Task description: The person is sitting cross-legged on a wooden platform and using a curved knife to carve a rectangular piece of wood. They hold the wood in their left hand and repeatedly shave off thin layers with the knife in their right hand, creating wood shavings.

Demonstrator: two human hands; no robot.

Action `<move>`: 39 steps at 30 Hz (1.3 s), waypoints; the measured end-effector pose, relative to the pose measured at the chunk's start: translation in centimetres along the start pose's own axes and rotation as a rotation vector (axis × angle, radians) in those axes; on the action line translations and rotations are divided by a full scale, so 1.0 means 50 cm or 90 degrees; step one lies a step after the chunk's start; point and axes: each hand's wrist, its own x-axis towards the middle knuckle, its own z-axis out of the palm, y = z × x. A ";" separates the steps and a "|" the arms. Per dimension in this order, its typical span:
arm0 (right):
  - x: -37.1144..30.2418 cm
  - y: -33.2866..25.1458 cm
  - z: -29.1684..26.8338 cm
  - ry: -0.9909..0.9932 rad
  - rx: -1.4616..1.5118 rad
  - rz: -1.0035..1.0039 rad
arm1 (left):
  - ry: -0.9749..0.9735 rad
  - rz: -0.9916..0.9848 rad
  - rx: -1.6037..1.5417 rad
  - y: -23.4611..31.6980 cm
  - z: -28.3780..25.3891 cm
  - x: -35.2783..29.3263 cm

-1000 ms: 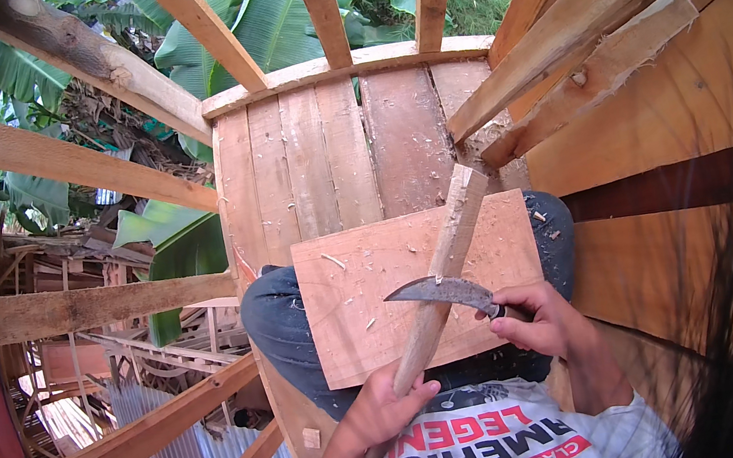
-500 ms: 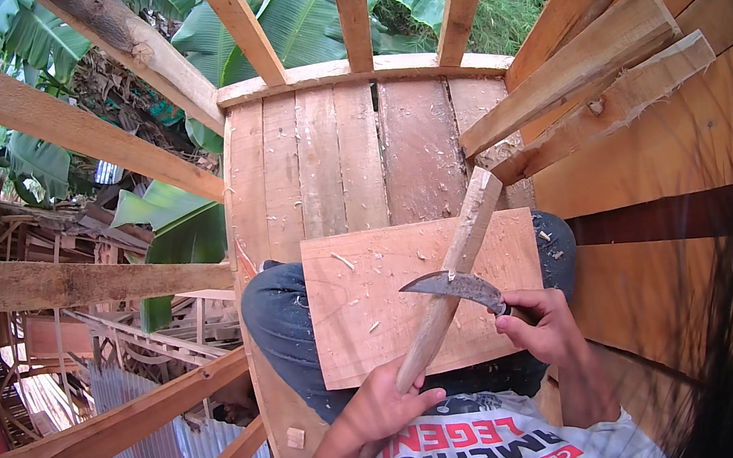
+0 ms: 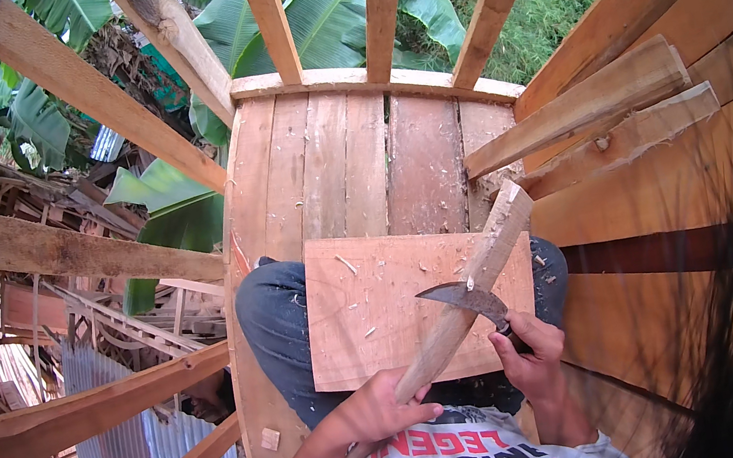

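My left hand [image 3: 383, 407] is wrapped round the near end of a wooden stick [image 3: 438, 348], which slants up and away to the right. In my right hand [image 3: 533, 349] is the handle of a knife with a curved blade [image 3: 463, 294]. The blade lies across the stick a little beyond its middle, with a pale shaving at the edge. Under the stick, a flat wooden board [image 3: 351, 313] rests on my lap, with several curled shavings scattered on it. My fingers hide most of the knife's handle.
Two rough wood pieces [image 3: 577, 104] lean against the plank wall [image 3: 664, 172] at right. Wooden railing bars [image 3: 84, 259] stand left and ahead, with banana leaves beyond. Shavings dot the plank floor [image 3: 317, 160]. A small wood block [image 3: 270, 438] lies at my left.
The view has turned slightly. The stick's far end sits further right and lower, and the knife's handle points more downward. Both hands keep their hold.
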 end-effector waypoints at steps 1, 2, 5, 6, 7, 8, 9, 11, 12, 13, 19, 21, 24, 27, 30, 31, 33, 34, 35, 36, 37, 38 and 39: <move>0.000 0.001 0.000 0.007 -0.003 0.000 | -0.009 -0.003 -0.014 0.005 0.000 0.001; 0.000 0.004 0.000 0.022 -0.022 -0.016 | -0.018 -0.006 -0.028 0.008 0.000 0.002; 0.006 0.012 -0.009 0.014 -0.019 0.014 | -0.003 0.002 -0.007 -0.007 0.002 0.003; 0.011 0.009 -0.021 -0.024 0.019 0.078 | 0.020 -0.004 0.021 -0.009 0.002 0.003; 0.014 0.010 -0.033 -0.061 0.057 0.143 | 0.041 -0.010 0.050 -0.010 0.001 0.003; 0.003 0.023 -0.047 -0.142 0.123 0.268 | 0.063 -0.015 0.079 -0.011 0.000 0.003; 0.000 0.020 -0.048 -0.178 0.218 0.310 | 0.070 -0.003 0.086 -0.013 -0.001 0.004; -0.003 0.010 -0.050 -0.250 0.408 0.392 | 0.085 0.022 0.098 -0.023 -0.003 0.008; -0.004 0.027 -0.054 -0.346 0.460 0.356 | 0.089 0.043 0.098 -0.027 -0.003 0.011; -0.008 0.034 -0.054 -0.365 0.438 0.347 | 0.094 0.064 0.098 -0.031 -0.002 0.014; -0.015 0.050 -0.031 -0.255 0.340 0.284 | 0.087 0.016 0.113 -0.025 -0.002 0.008; -0.043 0.033 -0.003 -0.251 0.407 0.363 | 0.084 0.061 0.168 -0.024 -0.003 0.014; -0.041 0.033 0.016 -0.292 0.362 0.176 | 0.094 0.106 0.216 -0.030 -0.002 0.015; -0.026 0.040 -0.006 -0.228 0.466 0.414 | 0.103 0.068 0.116 -0.027 0.005 0.014; -0.025 0.019 -0.006 -0.272 0.495 0.447 | 0.090 0.092 0.119 -0.026 0.011 0.014; -0.028 0.015 -0.006 -0.291 0.502 0.469 | 0.064 0.054 0.120 -0.036 0.008 0.010; -0.039 0.032 -0.007 -0.275 0.400 0.404 | 0.041 0.011 0.109 -0.044 0.008 0.006; -0.030 0.029 -0.009 -0.260 0.399 0.410 | 0.045 0.007 0.097 -0.045 0.009 0.005; -0.024 0.028 -0.012 -0.246 0.398 0.415 | 0.048 0.003 0.084 -0.046 0.009 0.004; -0.024 0.029 -0.016 -0.278 0.393 0.404 | 0.046 -0.017 0.066 -0.040 0.010 0.003; -0.024 0.029 -0.021 -0.304 0.402 0.418 | 0.043 -0.037 0.048 -0.028 0.012 0.001; -0.025 0.029 -0.025 -0.331 0.411 0.431 | 0.041 -0.057 0.030 -0.022 0.012 0.000; -0.025 0.027 -0.029 -0.359 0.418 0.443 | 0.048 -0.049 0.062 -0.024 0.012 0.000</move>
